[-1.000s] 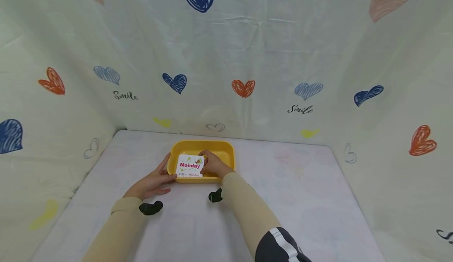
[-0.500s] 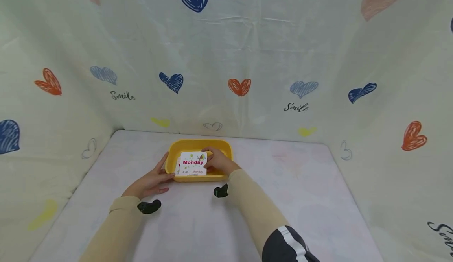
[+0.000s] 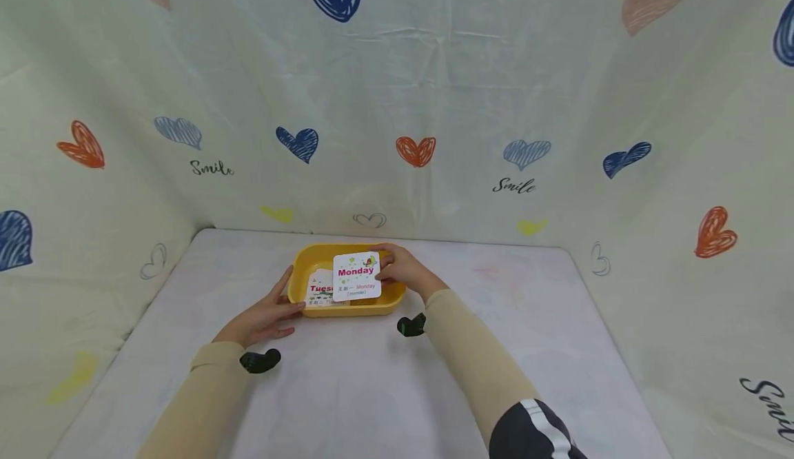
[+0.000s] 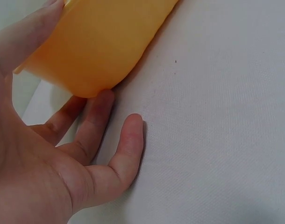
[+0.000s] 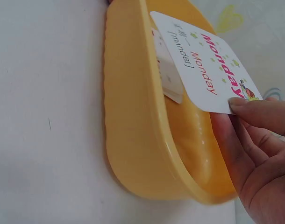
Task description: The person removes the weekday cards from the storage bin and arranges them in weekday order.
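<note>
We pinch Monday card [image 3: 357, 281] in right hand [image 3: 406, 271] | card juts left over yellow tray [image 3: 360, 311] | left hand [image 3: 262, 317] holds tray's left end

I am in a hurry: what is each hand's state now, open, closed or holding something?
Left hand: holding the yellow tray at its left end.
Right hand: pinching the Monday card.

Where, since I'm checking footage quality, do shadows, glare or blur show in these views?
Head view: faint shadows beside the sleeves; left wrist view: shadow beside the tray, its lower-left part slightly blurred; right wrist view: glare streaks inside the tray, the backdrop out of focus, the card sharper.
</note>
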### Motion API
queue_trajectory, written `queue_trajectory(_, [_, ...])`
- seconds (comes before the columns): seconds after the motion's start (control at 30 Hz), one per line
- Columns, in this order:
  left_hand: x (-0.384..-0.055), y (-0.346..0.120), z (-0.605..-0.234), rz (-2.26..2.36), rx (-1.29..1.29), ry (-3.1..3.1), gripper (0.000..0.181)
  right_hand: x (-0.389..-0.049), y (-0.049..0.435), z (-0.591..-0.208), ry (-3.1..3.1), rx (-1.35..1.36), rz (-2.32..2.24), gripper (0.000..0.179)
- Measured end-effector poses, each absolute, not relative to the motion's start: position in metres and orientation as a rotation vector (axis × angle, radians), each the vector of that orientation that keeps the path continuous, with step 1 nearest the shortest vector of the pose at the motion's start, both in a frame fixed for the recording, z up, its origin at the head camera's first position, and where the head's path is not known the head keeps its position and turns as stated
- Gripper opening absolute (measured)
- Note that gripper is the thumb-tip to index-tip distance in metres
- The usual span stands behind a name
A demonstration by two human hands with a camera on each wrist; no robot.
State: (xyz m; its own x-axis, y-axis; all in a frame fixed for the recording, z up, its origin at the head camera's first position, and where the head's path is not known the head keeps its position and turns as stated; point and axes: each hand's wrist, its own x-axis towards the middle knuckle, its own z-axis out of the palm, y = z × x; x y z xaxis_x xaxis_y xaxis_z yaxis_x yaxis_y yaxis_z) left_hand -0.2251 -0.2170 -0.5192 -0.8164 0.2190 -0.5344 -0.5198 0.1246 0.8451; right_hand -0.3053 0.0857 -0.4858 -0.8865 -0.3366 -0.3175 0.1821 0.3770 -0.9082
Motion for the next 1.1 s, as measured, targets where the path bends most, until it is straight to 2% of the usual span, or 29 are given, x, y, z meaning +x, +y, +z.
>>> queue_trajectory(0.33, [-0.221,-0.216,-0.517,1.744,-0.249,1.865,0.094,-0.299,0.108,-0.477,2.206,-0.086,-1.608,0.062])
queue_trajectory(1.1, [-0.223,-0.217,-0.517,1.749,-0.23,1.863,0.092,-0.271,0.182,-0.488,2.134,0.029,-1.856,0.066])
